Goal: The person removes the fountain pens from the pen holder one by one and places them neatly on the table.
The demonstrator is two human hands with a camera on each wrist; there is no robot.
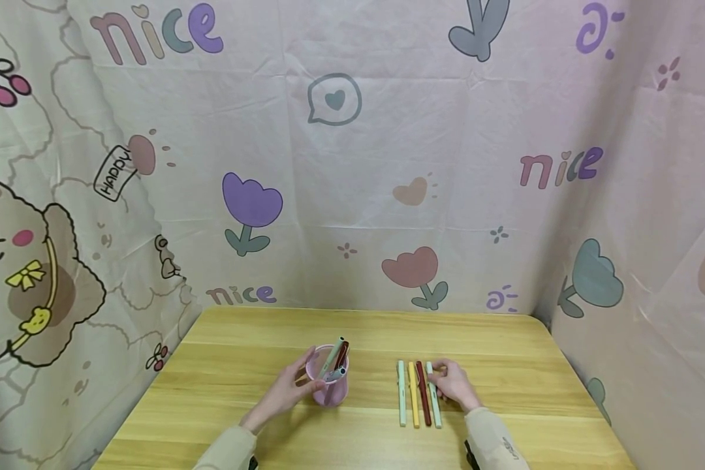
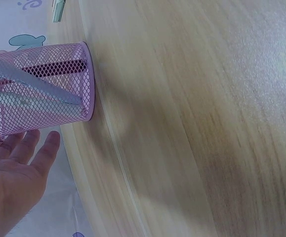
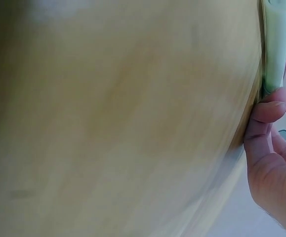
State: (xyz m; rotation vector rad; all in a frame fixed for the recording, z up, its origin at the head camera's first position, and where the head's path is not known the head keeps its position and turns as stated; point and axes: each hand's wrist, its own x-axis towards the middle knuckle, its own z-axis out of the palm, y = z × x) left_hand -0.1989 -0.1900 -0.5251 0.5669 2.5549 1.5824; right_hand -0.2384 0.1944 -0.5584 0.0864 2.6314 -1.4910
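A pink mesh pen holder (image 1: 331, 397) stands on the table, gripped near its rim by my left hand (image 1: 286, 390), thumb on one side and fingers on the other. Inside it lean a light green pen (image 1: 330, 360), a dark red pen (image 1: 342, 356) and a pale pen (image 1: 335, 375). To the right, several pens lie side by side: a light green pen (image 1: 402, 399), a yellow pen (image 1: 414, 401), a dark red pen (image 1: 425, 401) and another light green pen (image 1: 437, 410). My right hand (image 1: 455, 385) pinches this rightmost pen near its far end; the right wrist view shows thumb and finger on it.
The light wood table (image 1: 241, 346) reaches back to a printed curtain (image 1: 341, 163), which also hangs along the left and right sides. Table surface separates the pen holder from the row of pens.
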